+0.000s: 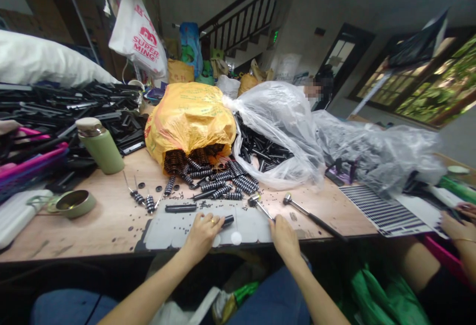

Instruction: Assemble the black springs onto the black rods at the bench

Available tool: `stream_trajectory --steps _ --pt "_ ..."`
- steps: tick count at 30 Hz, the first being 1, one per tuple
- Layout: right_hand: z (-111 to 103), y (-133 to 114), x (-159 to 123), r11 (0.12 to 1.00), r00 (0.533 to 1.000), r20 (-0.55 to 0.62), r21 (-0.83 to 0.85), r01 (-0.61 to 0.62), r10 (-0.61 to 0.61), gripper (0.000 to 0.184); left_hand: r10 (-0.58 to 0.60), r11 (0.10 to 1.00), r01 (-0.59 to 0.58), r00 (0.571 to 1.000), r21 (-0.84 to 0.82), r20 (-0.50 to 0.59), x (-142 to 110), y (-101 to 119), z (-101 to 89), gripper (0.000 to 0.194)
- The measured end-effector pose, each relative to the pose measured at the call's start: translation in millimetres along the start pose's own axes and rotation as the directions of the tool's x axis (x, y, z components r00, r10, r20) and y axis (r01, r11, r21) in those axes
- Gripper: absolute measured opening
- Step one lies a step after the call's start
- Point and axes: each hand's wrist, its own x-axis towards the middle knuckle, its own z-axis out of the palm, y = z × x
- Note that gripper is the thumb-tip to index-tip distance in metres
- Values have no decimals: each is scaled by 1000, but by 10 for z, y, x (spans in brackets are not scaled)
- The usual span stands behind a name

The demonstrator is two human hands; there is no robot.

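Observation:
My left hand (pixel 204 233) rests on a grey mat (pixel 174 228) at the table's near edge, fingers closed round a short black tube (pixel 227 220). To its right, my right hand (pixel 284 236) grips the handle of a small metal hammer (pixel 256 201), whose head lies on the mat's far edge. A second hammer (pixel 297 206) lies on the wood just to the right. Beyond the mat are several ribbed black spring-like parts (pixel 223 186) spilling from a yellow sack (pixel 189 119). A loose black tube (pixel 181 208) lies near the mat.
A green flask (pixel 99 145) and a round tin lid (pixel 74 202) stand at left, by heaps of black strips (pixel 63 102). Clear plastic bags (pixel 282 132) of black tubes fill the middle. Another person's hands (pixel 459 223) work at far right beside a striped tray (pixel 379 211).

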Motion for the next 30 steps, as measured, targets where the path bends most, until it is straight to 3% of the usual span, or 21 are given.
stream_trajectory --steps 5,9,13,16,18,22,26,30 --pt "-14 -198 -397 919 988 31 372 128 -150 42 -36 998 37 999 48 -22 -6 2 -5 37" --pt "-79 -393 -540 921 976 99 360 149 -196 49 -56 995 56 998 83 -2 -36 79 71 40" --pt "-434 -549 -485 813 974 38 559 164 -223 43 -117 987 113 993 110 30 10 253 147 39" --pt "-702 -680 -475 727 971 26 667 161 -239 40 -146 987 142 988 70 49 73 357 179 59" --pt "-762 -763 -495 701 967 19 692 171 -254 39 -137 990 136 989 22 54 89 386 204 75" --pt "-546 -925 -565 734 945 7 632 249 -327 40 -103 994 104 994 -33 40 36 392 298 73" --pt "-241 -1025 -613 865 903 156 390 316 -400 37 -94 995 95 995 -40 45 23 366 350 65" --pt "-263 -908 -533 879 922 141 384 284 -360 40 -145 985 155 981 -77 128 159 344 197 49"
